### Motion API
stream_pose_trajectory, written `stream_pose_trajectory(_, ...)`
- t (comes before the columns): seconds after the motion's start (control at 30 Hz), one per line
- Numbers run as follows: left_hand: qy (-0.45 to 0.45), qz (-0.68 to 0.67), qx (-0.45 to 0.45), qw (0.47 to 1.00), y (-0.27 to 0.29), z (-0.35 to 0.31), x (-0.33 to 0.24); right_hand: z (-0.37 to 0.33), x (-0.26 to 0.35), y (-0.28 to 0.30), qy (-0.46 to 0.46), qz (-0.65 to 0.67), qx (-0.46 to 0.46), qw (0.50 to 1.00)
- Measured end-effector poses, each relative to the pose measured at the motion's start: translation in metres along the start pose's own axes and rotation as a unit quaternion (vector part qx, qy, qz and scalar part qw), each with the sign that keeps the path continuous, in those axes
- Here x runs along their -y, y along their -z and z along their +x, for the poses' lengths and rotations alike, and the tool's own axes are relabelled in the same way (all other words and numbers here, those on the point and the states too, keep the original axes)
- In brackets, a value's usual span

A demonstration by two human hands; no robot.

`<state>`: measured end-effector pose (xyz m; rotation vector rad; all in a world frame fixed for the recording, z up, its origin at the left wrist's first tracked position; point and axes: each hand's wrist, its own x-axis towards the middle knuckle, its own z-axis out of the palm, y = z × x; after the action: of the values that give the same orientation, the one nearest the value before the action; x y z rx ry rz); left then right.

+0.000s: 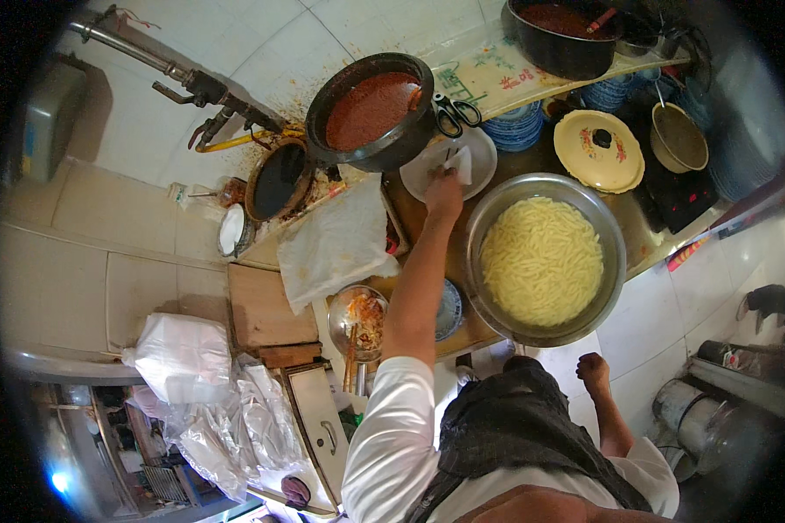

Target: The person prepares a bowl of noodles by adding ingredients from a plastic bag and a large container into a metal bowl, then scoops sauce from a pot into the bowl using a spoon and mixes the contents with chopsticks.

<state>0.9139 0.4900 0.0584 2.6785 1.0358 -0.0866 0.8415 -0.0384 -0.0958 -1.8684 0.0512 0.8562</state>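
Note:
My left hand [445, 195] reaches far forward with its fingers closed on a piece of white paper or cloth [462, 166]. Under it lies a shallow white dish [484, 155], partly hidden by the hand. Black-handled scissors [455, 116] stand at the dish's far side, against a dark pot of red sauce [371, 109]. To the right of my left forearm is a large steel basin [617, 261] full of pale yellow, finger-thick strips [542, 261]. My right hand [593, 372] hangs below the basin's right side, curled into a fist with nothing showing in it.
A cream lidded pot [576, 148], a long-handled pot [679, 139] and stacked blue-white bowls [513, 131] line the back right. Another dark sauce pot [567, 52] stands on the shelf. Left of my forearm are a pan with chopsticks [354, 336], a white cloth [336, 244] and plastic bags [183, 357].

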Motion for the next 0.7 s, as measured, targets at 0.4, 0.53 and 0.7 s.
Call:
stream_pose_trajectory(0.4, -0.068, -0.331, -0.156, 0.928, -0.03, -0.225, 0.045, 0.037, -0.12, 0.007, 0.133, -0.338, 0.203, 0.91)
stream_pose_trajectory(0.53, 0.11, -0.326, -0.242, 0.907, -0.05, -0.42, 0.103, 0.081, -0.147, -0.033, 0.382, -0.563, 0.335, 0.652)
stream_pose_trajectory(0.7, 0.349, -0.309, -0.341, 0.816, -0.106, -0.658, 0.133, 0.029, -0.107, -0.113, 0.268, -0.53, 0.356, 0.722)
